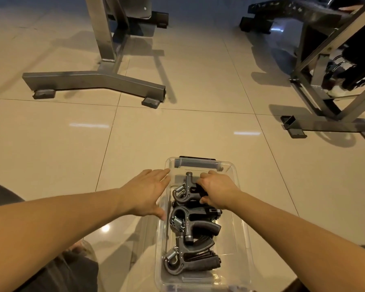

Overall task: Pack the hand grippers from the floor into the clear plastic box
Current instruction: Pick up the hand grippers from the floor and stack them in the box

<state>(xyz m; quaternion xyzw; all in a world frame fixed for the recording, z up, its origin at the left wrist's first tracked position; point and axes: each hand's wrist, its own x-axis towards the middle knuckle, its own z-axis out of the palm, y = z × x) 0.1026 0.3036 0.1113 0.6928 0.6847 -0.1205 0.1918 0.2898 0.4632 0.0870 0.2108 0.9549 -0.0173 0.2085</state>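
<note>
Grippers come first: several dark grey plastic hand grippers (196,224) with coiled steel springs lie packed in a row inside the clear plastic box (247,249). The box sits on the glossy beige tiled floor (177,133) straight ahead of the person, its long axis running away from them. Each gripper lies crosswise to that axis, spring toward the left wall and handles pointing right. The farthest gripper (188,189) is the one in play. The right hand (217,190) is down in the far end of the box with its fingers curled round that gripper's handle, so the piece lies under that hand and just to its left. The left hand (148,190) is outside the box, flat with straight fingers and holding nothing. It lies against the left rim near the far corner and looks to be steadying the box. The right hand is plainly the nearer to the work. I'd judge the coming move calls for settling this gripper crosswise like the others in the far gap, then letting go. No loose grippers show on the floor within view, so the packing seems close to done. Grey steel frames (97,79) of gym equipment stand well apart, farther back.
</note>
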